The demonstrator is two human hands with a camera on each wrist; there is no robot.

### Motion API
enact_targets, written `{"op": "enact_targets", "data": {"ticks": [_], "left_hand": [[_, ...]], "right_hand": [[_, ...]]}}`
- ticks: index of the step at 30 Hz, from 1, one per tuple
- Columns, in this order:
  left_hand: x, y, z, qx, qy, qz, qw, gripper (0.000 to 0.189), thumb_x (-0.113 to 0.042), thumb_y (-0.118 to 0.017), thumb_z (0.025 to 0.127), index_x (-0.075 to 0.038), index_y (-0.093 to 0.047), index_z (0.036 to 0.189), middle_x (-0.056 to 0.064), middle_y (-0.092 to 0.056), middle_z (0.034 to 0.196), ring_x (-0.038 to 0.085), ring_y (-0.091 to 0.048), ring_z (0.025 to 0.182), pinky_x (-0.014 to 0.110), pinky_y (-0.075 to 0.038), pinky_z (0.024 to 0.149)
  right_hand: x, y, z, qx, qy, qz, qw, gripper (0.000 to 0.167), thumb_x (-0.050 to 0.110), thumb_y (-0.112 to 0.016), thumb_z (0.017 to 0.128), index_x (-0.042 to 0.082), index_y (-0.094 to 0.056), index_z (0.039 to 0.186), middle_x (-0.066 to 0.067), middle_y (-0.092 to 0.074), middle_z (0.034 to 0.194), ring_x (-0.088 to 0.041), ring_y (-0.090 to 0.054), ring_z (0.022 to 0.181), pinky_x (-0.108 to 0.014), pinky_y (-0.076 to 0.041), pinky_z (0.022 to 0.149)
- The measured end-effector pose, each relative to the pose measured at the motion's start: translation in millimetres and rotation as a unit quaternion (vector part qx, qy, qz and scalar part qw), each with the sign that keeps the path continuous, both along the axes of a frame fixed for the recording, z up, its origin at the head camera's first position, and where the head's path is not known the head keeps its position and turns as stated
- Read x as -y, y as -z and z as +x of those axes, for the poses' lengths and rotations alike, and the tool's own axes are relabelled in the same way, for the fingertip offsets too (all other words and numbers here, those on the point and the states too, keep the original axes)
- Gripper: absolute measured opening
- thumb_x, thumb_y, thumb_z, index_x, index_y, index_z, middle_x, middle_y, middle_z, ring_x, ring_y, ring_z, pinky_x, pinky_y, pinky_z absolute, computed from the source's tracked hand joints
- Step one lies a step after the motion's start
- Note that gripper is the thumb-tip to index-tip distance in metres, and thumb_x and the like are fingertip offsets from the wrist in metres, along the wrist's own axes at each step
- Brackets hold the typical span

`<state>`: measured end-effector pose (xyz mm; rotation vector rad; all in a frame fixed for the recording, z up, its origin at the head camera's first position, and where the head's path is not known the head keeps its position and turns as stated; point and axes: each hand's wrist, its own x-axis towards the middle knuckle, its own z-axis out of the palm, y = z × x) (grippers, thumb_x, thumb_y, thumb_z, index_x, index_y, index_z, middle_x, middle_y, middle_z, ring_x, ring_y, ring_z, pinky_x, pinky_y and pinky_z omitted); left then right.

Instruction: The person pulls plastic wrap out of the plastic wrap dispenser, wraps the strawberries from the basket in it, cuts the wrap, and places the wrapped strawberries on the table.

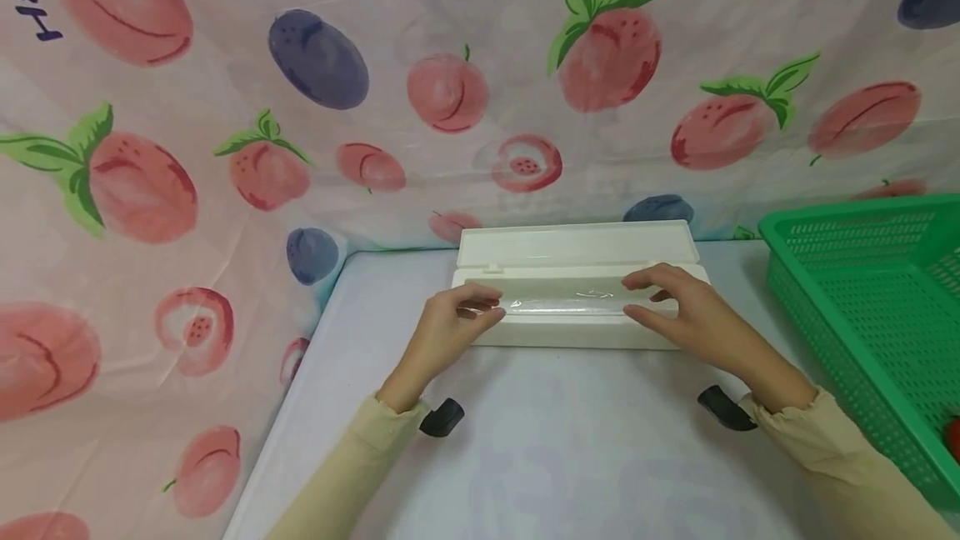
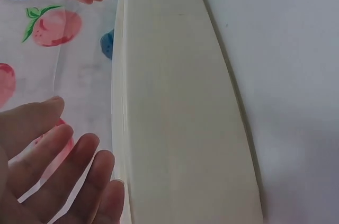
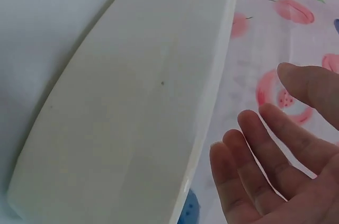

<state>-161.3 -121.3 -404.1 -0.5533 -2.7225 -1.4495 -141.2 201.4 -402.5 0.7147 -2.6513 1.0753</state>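
A long white box (image 1: 570,335) stands near the back of the table with its lid (image 1: 577,247) raised. Inside lies a clear, shiny roll (image 1: 566,305) that looks like cling film. My left hand (image 1: 453,319) is over the box's left end, thumb and fingers apart and loosely bent. Over the right end is my right hand (image 1: 686,307), posed much the same. Both wrist views show the left hand (image 2: 58,171) and right hand (image 3: 280,166) with nothing between their fingers, beside the box's plain front wall (image 2: 175,97). Whether any fingertip touches the box cannot be told.
A green plastic basket (image 1: 832,348) stands to the right, with part of a red thing (image 1: 954,438) at the frame's edge. Fruit-printed cloth (image 1: 420,7) hangs behind and to the left of the white tabletop (image 1: 555,440). Black pieces (image 1: 442,417) show by the wrists.
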Motion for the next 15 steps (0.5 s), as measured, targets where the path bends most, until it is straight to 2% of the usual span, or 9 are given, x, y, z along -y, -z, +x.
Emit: {"op": "enact_targets", "data": {"ticks": [3, 6, 15], "left_hand": [[-6.6, 2.8, -5.5, -0.01, 0.008, -0.002, 0.9999, 0.028, -0.015, -0.075, 0.089, -0.002, -0.072, 0.113, 0.011, -0.074, 0.105, 0.02, -0.069, 0.098, 0.033, -0.057, 0.085], [-11.9, 6.4, -10.5, -0.015, 0.01, -0.012, 0.9998, 0.028, -0.016, -0.075, 0.089, -0.003, -0.072, 0.113, 0.009, -0.074, 0.105, 0.02, -0.069, 0.099, 0.034, -0.056, 0.085], [-25.0, 11.8, -21.5, -0.004, 0.021, -0.039, 0.999, 0.027, -0.018, -0.075, 0.09, -0.003, -0.072, 0.112, 0.011, -0.074, 0.107, 0.024, -0.067, 0.103, 0.042, -0.053, 0.091]], "right_hand": [[1.9, 0.7, -6.9, 0.024, -0.003, 0.012, 0.9996, 0.032, 0.009, -0.073, 0.09, 0.0, -0.065, 0.119, -0.015, -0.066, 0.117, -0.031, -0.061, 0.105, -0.048, -0.055, 0.085], [4.2, 1.4, -12.2, 0.053, 0.002, 0.022, 0.9984, 0.033, 0.01, -0.072, 0.091, -0.002, -0.064, 0.121, -0.018, -0.065, 0.119, -0.035, -0.061, 0.106, -0.052, -0.053, 0.088], [13.6, 5.9, -21.0, 0.096, 0.029, 0.069, 0.9925, 0.038, 0.015, -0.07, 0.092, -0.004, -0.063, 0.124, -0.024, -0.063, 0.127, -0.042, -0.061, 0.112, -0.055, -0.052, 0.093]]}}
